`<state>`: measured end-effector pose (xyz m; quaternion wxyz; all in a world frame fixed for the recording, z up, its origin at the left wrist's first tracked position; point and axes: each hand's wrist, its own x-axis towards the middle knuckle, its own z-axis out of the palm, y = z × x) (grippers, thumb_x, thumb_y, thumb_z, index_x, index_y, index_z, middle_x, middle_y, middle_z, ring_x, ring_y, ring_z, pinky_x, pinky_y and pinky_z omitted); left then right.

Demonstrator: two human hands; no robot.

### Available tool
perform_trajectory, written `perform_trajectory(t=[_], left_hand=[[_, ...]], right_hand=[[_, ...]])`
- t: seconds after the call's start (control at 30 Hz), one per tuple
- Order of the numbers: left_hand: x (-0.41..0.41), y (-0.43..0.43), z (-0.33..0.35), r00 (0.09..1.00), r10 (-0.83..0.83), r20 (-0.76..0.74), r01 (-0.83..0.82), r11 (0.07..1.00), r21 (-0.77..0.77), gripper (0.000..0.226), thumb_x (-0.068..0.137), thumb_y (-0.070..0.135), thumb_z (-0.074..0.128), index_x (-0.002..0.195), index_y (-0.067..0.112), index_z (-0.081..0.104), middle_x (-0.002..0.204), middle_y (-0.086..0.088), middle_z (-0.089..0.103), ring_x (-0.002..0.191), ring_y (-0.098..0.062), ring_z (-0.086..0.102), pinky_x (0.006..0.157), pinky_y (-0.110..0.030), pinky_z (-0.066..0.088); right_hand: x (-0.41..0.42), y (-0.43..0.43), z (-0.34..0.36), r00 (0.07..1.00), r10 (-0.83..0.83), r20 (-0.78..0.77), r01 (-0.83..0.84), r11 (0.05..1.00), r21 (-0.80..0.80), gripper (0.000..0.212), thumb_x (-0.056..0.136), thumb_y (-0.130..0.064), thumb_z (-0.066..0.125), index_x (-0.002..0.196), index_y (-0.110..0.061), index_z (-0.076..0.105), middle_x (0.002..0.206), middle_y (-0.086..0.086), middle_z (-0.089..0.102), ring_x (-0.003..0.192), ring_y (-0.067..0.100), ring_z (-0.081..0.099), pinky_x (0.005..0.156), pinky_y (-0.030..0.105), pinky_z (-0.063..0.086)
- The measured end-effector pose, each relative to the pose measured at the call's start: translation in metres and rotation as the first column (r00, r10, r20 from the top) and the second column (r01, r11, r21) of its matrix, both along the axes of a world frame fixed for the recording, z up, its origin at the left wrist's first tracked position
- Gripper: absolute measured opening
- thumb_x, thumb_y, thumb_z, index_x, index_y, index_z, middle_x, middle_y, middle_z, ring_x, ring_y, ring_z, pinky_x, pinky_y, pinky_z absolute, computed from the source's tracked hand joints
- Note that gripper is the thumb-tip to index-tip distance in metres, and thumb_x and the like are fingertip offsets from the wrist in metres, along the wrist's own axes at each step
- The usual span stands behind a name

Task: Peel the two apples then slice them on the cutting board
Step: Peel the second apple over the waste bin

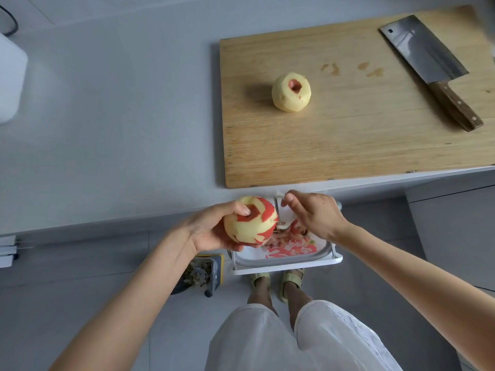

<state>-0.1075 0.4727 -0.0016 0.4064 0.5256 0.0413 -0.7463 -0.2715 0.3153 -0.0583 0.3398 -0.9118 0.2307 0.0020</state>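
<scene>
A peeled apple (291, 92) stands on the wooden cutting board (348, 145), left of centre, with red skin left around its stem hollow. My left hand (211, 231) grips a partly peeled apple (251, 222) with red patches, held off the counter's front edge. My right hand (313, 215) holds a white peeler (278, 214) whose blade lies against the right side of that apple. A cleaver (426, 62) with a wooden handle lies on the board's far right.
Below my hands a white bin (289, 259) lined with a printed bag holds several peel strips. A white container (10, 79) stands at the counter's far left. On the floor sit a blue and yellow object (206, 274) and my sandalled feet (278, 283).
</scene>
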Motion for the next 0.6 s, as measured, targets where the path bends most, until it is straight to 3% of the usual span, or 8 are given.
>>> perform_trajectory(t=[0.07,0.13,0.2,0.27,0.3,0.37,0.47,0.6], left_hand=[[-0.003,-0.001,-0.002,0.987,-0.041,0.156,0.034,0.998,0.050,0.064,0.045,0.029,0.078,0.106,0.015,0.062,0.094,-0.013,0.068,0.079,-0.024,0.065,0.048,-0.025,0.048],[-0.006,-0.003,-0.003,0.961,-0.061,0.270,0.034,0.994,0.101,0.054,0.052,0.027,0.076,0.103,0.016,0.062,0.094,-0.013,0.066,0.081,-0.022,0.060,0.049,-0.024,0.045],[-0.009,-0.004,-0.005,0.949,-0.039,0.313,-0.004,0.991,0.134,0.039,0.061,0.023,0.074,0.097,0.015,0.063,0.092,-0.012,0.063,0.078,-0.019,0.054,0.049,-0.021,0.037],[-0.011,-0.004,-0.008,0.945,-0.023,0.327,-0.031,0.987,0.159,0.027,0.070,0.020,0.072,0.095,0.014,0.064,0.088,-0.010,0.061,0.075,-0.017,0.050,0.048,-0.020,0.034],[-0.012,-0.005,-0.009,0.943,-0.016,0.332,-0.042,0.985,0.166,0.020,0.075,0.018,0.069,0.094,0.014,0.063,0.086,-0.009,0.060,0.072,-0.015,0.049,0.047,-0.019,0.033],[-0.015,-0.006,-0.011,0.939,0.006,0.343,-0.071,0.982,0.176,0.008,0.083,0.017,0.062,0.091,0.014,0.063,0.079,-0.007,0.059,0.065,-0.013,0.049,0.044,-0.018,0.032],[-0.018,-0.008,-0.011,0.927,0.039,0.374,-0.114,0.977,0.182,0.014,0.087,0.025,0.062,0.091,0.013,0.061,0.075,-0.005,0.059,0.060,-0.012,0.052,0.042,-0.017,0.030],[-0.018,-0.005,-0.009,0.934,0.048,0.353,-0.118,0.976,0.181,0.019,0.087,0.025,0.061,0.098,0.010,0.060,0.083,-0.009,0.059,0.065,-0.014,0.050,0.042,-0.017,0.028]], right_hand=[[-0.003,-0.001,0.008,0.988,-0.130,-0.088,0.149,0.950,0.274,0.071,0.083,-0.076,0.007,0.104,-0.031,0.059,0.070,-0.015,0.059,0.074,0.005,0.056,0.070,0.029,0.035],[-0.003,0.003,0.021,0.989,-0.123,-0.085,0.146,0.923,0.355,0.070,0.079,-0.079,0.009,0.099,-0.033,0.058,0.073,-0.009,0.062,0.076,0.004,0.058,0.069,0.024,0.038],[0.002,0.010,0.029,0.999,0.001,0.053,-0.007,0.994,0.109,0.058,0.087,-0.068,0.017,0.082,-0.024,0.055,0.055,-0.007,0.051,0.056,0.009,0.051,0.054,0.022,0.031],[0.005,0.014,0.033,0.973,0.122,0.195,-0.082,0.976,-0.202,0.043,0.095,-0.045,0.033,0.071,-0.018,0.056,0.048,-0.009,0.043,0.045,0.016,0.041,0.048,0.025,0.026],[0.007,0.015,0.034,0.962,0.153,0.224,-0.087,0.956,-0.281,0.039,0.095,-0.036,0.039,0.070,-0.015,0.059,0.049,-0.007,0.046,0.045,0.020,0.042,0.047,0.026,0.030],[0.010,0.018,0.036,0.957,0.186,0.221,-0.092,0.922,-0.376,0.037,0.095,-0.031,0.042,0.069,-0.012,0.061,0.051,-0.001,0.051,0.046,0.025,0.045,0.048,0.029,0.033],[0.014,0.021,0.038,0.958,0.192,0.214,-0.072,0.881,-0.468,0.039,0.094,-0.032,0.041,0.066,-0.012,0.059,0.049,0.000,0.047,0.044,0.025,0.042,0.050,0.026,0.026],[0.016,0.019,0.037,0.947,0.203,0.251,-0.067,0.885,-0.461,0.040,0.095,-0.031,0.043,0.064,-0.011,0.058,0.049,0.000,0.047,0.043,0.025,0.043,0.049,0.026,0.028]])
